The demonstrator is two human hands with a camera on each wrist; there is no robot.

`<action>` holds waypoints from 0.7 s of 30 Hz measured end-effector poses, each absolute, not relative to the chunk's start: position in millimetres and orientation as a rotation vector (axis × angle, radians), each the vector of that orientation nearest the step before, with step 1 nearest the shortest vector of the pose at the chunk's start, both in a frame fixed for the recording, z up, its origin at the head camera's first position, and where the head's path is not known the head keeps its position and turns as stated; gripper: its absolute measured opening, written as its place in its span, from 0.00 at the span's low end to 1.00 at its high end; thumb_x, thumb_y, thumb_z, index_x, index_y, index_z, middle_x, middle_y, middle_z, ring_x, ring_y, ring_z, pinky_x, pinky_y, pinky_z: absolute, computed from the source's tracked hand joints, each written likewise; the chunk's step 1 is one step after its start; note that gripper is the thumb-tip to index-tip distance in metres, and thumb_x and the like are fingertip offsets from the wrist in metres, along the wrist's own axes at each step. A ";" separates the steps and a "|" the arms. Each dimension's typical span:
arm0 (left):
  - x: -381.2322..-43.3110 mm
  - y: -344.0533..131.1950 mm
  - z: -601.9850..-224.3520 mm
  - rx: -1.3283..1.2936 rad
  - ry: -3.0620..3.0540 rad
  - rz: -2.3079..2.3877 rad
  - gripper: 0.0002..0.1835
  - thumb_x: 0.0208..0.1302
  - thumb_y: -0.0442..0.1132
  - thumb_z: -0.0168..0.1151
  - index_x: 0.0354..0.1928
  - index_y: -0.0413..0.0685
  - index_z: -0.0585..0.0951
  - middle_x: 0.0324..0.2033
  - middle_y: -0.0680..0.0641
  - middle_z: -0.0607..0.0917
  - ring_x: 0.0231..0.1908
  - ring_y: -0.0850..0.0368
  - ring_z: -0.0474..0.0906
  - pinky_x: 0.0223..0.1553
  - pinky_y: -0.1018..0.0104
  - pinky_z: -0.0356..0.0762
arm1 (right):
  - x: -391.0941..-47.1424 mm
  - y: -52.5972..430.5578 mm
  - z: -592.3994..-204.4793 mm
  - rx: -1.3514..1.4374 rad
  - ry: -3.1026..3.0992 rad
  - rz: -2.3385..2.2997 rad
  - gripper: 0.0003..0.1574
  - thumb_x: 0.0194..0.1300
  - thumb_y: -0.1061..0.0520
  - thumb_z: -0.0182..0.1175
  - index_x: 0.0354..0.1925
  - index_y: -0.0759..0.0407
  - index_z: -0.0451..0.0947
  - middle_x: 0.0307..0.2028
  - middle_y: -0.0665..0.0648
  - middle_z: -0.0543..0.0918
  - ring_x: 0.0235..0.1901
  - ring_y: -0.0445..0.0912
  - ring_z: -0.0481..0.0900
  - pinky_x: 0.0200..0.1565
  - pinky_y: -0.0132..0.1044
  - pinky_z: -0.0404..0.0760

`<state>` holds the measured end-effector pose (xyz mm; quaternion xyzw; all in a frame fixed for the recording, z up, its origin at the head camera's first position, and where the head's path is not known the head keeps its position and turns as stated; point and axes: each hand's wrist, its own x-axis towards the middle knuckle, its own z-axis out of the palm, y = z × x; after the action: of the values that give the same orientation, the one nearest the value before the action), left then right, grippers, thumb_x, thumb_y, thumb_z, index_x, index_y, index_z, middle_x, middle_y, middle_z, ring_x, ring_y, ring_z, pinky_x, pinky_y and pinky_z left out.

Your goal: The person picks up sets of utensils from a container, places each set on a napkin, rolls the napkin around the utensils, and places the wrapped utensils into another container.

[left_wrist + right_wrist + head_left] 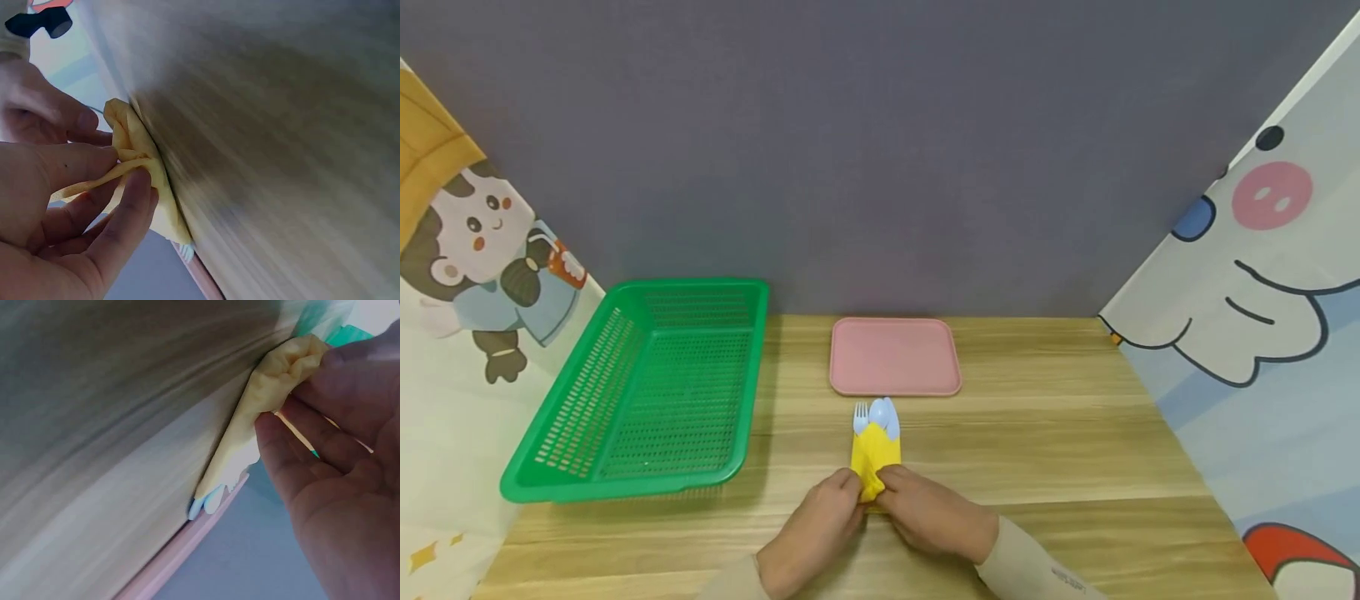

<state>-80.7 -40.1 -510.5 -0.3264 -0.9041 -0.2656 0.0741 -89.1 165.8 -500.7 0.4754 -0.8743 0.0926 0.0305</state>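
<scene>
A: Yellow cloth [876, 454], on a wood-grain table [1037, 417], covers the lower parts of a pale fork [861, 418], spoon [878, 412] and knife [892, 418], heads poking out at its far end. What might spoil it?

B: A slackening pinch, probably: the folds could spring open. A sharp tug could skew all three.

A: And the grip?

B: Left hand [818, 521], thumb and fingers closed on a raised fold; right hand [934, 515] pinching opposite. Both hold the near end, well clear of the exposed heads.

A: Farther out?

B: A pink tray [895, 358] just beyond; a green basket [677, 408] at left.
</scene>
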 end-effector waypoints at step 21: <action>-72.5 -32.4 -504.3 -1.236 -2.639 -0.171 0.04 0.59 0.29 0.67 0.35 0.42 0.82 0.29 0.50 0.76 0.27 0.60 0.73 0.22 0.74 0.75 | -99.6 180.3 -506.9 1.021 -2.912 1.284 0.13 0.73 0.56 0.58 0.47 0.64 0.84 0.46 0.54 0.85 0.42 0.39 0.79 0.46 0.35 0.81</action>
<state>-72.5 -32.4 -504.3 -0.4207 -0.8985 -0.0583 0.1110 -99.6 180.3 -506.9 0.3040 -0.8668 0.3823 -0.1003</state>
